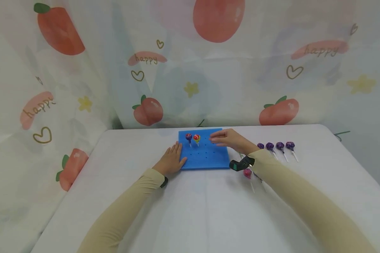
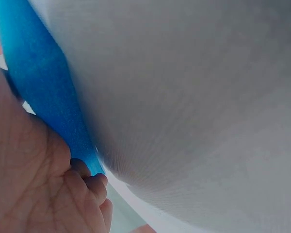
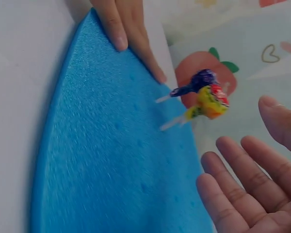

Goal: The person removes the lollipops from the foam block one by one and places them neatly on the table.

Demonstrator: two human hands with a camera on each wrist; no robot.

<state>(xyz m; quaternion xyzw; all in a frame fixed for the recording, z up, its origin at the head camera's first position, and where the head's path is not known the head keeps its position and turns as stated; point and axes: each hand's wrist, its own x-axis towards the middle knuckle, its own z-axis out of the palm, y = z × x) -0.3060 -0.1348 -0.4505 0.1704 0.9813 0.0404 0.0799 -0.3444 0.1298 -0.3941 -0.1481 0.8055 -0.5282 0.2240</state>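
Note:
A blue foam board (image 1: 206,163) with rows of small holes lies on the white table. Two lollipops stand by their sticks in its far left part: a purple one (image 1: 188,136) and a yellow-and-red one (image 1: 196,138). My left hand (image 1: 170,161) rests against the board's left edge, fingers extended and touching it. Over the far right part of the board hovers my right hand (image 1: 232,140), its fingers loosely extended and holding nothing. In the right wrist view, the palm and fingers of that hand (image 3: 252,179) are apart from the yellow-and-red lollipop (image 3: 212,103).
Several purple-wrapped lollipops (image 1: 290,145) lie in a row on the table (image 1: 190,211) to the right. Nearer, a pink lollipop (image 1: 247,173) lies beside others partly hidden by the right forearm. A printed cloth (image 1: 228,88) hangs behind the table.

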